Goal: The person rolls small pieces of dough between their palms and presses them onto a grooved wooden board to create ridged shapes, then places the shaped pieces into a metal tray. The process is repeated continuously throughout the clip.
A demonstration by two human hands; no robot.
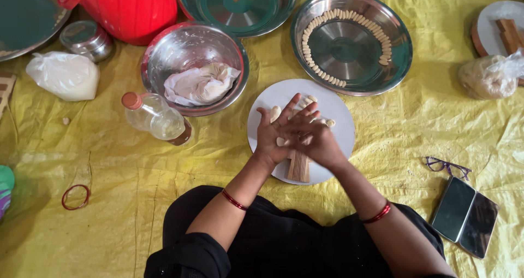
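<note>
My left hand and my right hand are pressed palm to palm above a round white plate on the yellow sheet. Whatever is between the palms is hidden. Under the hands lies a small ridged wooden board. A few small pale dough pieces rest on the plate by the fingertips. Beyond the plate stands a steel plate with a curved row of shaped dough pieces along its inner rim.
A steel bowl holds a crumpled plastic bag with dough. Nearby are an oil bottle, a red container, a white bag, an empty steel plate, bagged dough, spectacles, two phones and a red bangle.
</note>
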